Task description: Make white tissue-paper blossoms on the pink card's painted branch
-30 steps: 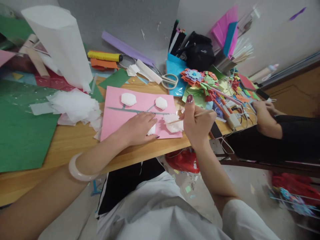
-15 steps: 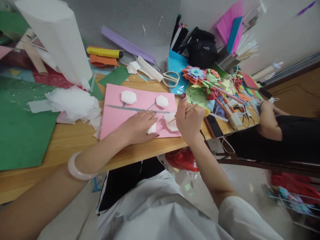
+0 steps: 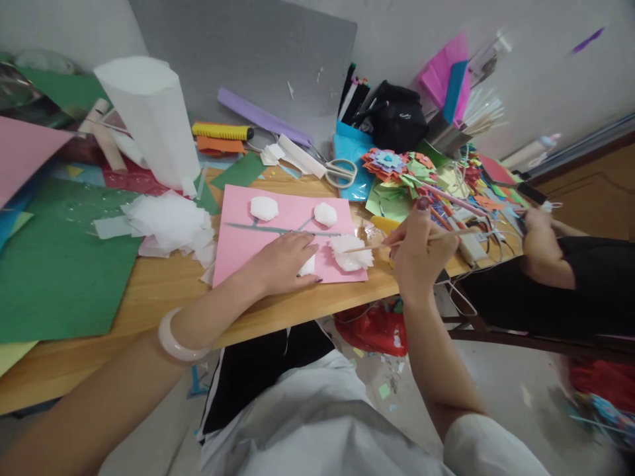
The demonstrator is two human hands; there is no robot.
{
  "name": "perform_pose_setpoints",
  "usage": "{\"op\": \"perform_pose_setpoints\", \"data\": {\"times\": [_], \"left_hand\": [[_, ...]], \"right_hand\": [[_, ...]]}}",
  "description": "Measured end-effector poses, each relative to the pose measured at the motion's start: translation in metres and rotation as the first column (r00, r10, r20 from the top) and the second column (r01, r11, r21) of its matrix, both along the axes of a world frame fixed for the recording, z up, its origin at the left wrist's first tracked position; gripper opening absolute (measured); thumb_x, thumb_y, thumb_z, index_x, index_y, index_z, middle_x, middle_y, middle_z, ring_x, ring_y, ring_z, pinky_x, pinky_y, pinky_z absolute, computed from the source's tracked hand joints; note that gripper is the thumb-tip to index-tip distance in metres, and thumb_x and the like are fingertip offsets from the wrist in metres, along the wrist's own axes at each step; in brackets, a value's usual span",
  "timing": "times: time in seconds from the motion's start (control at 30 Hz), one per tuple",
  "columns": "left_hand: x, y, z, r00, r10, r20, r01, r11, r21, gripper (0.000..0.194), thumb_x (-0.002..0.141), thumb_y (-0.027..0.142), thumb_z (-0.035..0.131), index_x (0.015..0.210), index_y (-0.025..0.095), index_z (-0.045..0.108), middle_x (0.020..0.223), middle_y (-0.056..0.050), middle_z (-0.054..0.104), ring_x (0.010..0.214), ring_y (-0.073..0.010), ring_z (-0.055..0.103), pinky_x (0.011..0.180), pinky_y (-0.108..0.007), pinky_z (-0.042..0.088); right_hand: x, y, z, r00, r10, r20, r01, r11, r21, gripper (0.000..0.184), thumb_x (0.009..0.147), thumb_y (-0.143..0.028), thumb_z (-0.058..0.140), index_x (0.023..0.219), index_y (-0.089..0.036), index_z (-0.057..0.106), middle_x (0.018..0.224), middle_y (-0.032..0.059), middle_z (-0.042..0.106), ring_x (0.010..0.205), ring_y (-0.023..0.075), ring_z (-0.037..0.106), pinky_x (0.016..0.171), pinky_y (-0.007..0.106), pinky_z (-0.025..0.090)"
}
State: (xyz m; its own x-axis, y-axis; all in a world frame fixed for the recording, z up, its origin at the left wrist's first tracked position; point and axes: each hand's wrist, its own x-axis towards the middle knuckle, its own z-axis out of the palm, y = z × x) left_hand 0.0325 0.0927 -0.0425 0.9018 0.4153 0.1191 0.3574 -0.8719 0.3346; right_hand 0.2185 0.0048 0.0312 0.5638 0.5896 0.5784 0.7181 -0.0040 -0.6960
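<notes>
A pink card [image 3: 235, 254] lies on the wooden table, with a dark branch-like strip across it. My left hand [image 3: 285, 261] rests flat on its lower middle, fingers spread, partly covering a white patch [image 3: 307, 266]. Two white paper shapes [image 3: 264, 209] sit above the strip. At the card's lower right is a ruffled white paper flower [image 3: 353, 261]. My right hand [image 3: 419, 254], to the right of the card, is closed around a thin wooden stick [image 3: 380, 246]. The stick's tip reaches left to the flower.
White paper pieces [image 3: 171, 221] are heaped left of the card, next to a green sheet [image 3: 64, 277]. Behind lie scissors [image 3: 341, 173] and a yellow cutter [image 3: 223, 131]. Folded paper flowers [image 3: 389, 162] crowd the right side. Another person's hand [image 3: 538, 221] is at far right.
My right hand has shifted right and turned, so more of the ruffled flower and the stick shows. My left hand stays on the card. The whole view has shifted slightly.
</notes>
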Motion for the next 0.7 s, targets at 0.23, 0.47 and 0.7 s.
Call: {"op": "perform_pose_setpoints", "data": {"times": [0.23,0.47,0.7], "left_hand": [[0.004,-0.007,-0.004,0.999,0.027,-0.027,-0.025,0.996,0.082,0.082,0.085,0.065,0.061,0.141,0.006,0.05,0.15,-0.025,0.049,0.14,-0.0359,0.045,0.117,-0.046,0.032],[0.023,-0.009,-0.001,0.992,0.11,-0.058,-0.104,0.988,0.111,0.079,0.087,0.066,0.058,0.138,0.006,0.051,0.147,-0.024,0.052,0.138,-0.0356,0.048,0.114,-0.045,0.036],[0.03,-0.033,0.015,0.966,0.258,-0.02,-0.256,0.963,0.08,0.076,0.088,0.061,0.06,0.136,0.003,0.05,0.149,-0.028,0.048,0.142,-0.0366,0.044,0.116,-0.045,0.037]], "right_hand": [[0.007,-0.028,-0.009,0.991,0.003,-0.132,-0.012,0.998,-0.064,0.059,0.09,-0.064,0.052,0.061,-0.017,0.071,0.047,0.0002,0.058,0.044,0.0111,0.053,0.051,0.027,0.044],[0.022,-0.058,-0.031,0.962,-0.082,-0.262,0.047,0.99,-0.137,0.059,0.088,-0.066,0.052,0.07,-0.014,0.074,0.051,0.0034,0.061,0.046,0.0128,0.054,0.046,0.027,0.042],[0.029,-0.069,-0.052,0.882,-0.087,-0.464,0.11,0.994,0.023,0.039,0.072,-0.067,0.067,0.064,-0.029,0.075,0.057,0.011,0.065,0.047,0.0229,0.057,0.05,0.044,0.043]]}}
